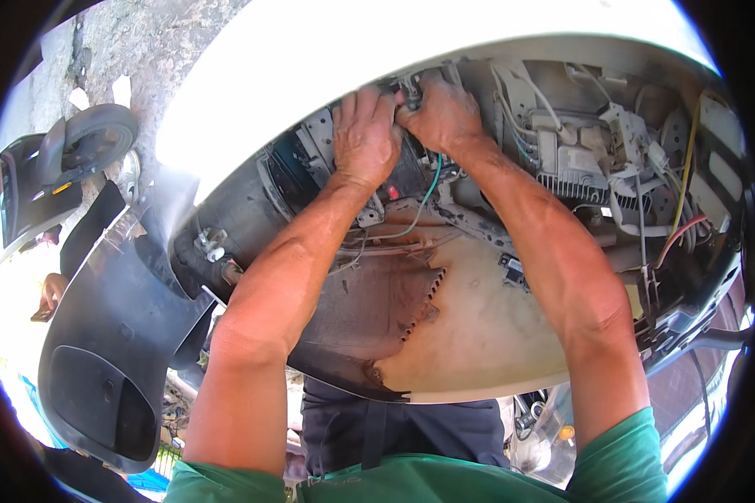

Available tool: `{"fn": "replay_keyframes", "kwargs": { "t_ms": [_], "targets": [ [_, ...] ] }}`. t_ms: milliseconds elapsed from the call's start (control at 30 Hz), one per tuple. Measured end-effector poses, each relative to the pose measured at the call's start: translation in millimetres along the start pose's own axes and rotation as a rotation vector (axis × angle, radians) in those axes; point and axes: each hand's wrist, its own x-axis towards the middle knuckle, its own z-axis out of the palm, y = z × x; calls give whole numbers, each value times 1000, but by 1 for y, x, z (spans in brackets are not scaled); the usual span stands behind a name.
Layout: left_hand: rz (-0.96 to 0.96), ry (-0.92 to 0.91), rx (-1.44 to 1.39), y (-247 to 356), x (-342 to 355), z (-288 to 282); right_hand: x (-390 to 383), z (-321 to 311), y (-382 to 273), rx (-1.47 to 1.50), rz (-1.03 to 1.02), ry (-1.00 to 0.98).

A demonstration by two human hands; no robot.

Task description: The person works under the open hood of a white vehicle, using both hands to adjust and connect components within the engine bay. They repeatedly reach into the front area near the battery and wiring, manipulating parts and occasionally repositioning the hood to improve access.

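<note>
Both arms reach into an open vehicle body under a white panel point(327, 42). My left hand point(369, 138) lies back up at the cavity's top, fingers bent over parts beside a grey perforated bracket point(315, 134); what its fingertips hold is hidden. My right hand point(445, 117), just right of it, is closed around or against a small dark metal fitting point(409, 90); its grip is partly hidden. A thin green cable point(432, 189) hangs below the hands. Beneath lie a stained, pale plastic shell point(470, 327) and a small red part point(393, 192).
A finned metal unit point(570, 159) with hoses and wires fills the cavity's right side. At left are a loose dark plastic panel point(101, 318), a small wheel point(96, 142) and rough pavement point(168, 42). Part of another person point(50, 298), apparently a bare limb, shows at far left.
</note>
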Motion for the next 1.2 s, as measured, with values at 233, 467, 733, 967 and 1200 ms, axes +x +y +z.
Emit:
{"fn": "replay_keyframes", "kwargs": {
  "t_ms": [233,467,733,967,1200],
  "targets": [
    [-90,-157,-20,3,19,-17,9,31,23,97,-84,87],
    [-150,-155,0,1,21,-15,2,7,8,191,33,-41],
    [2,-15,32,-10,6,-1,-3,-2,-1,77,31,-78],
    [-11,-60,4,-3,10,-9,-4,0,6,166,67,-55],
    [-163,-267,11,4,23,-24,-2,5,13,453,161,-43]
  ]
}}
